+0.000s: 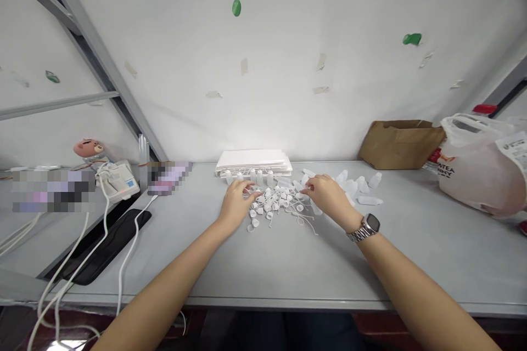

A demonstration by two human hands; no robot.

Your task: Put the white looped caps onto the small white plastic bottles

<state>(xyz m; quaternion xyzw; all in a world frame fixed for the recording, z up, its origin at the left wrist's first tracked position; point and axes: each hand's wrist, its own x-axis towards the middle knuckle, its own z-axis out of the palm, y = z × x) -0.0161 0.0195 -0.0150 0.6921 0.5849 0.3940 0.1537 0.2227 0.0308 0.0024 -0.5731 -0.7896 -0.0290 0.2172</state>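
My left hand [236, 205] hovers at the left side of a pile of small white caps [269, 203], thumb and fingers apart with nothing seen between them. Several of the caps have thin white strings or loops. Just beyond that hand, small translucent bottles [259, 177] stand upright in a row. My right hand [331, 202], a watch [364, 227] on its wrist, is bent over the right edge of the caps, its thumb and forefinger apart. Loose translucent bottles [369, 201] lie around and behind it; the hand partly hides some of them.
A stack of white sheets [253, 162] rests against the wall behind the bottles. Right: a brown paper bag [401, 145] and a white plastic bag [480, 170]. Left: a phone-like blurred object [168, 178], a power strip [119, 181], white cables [134, 241] and a black tray-like slab [102, 247].
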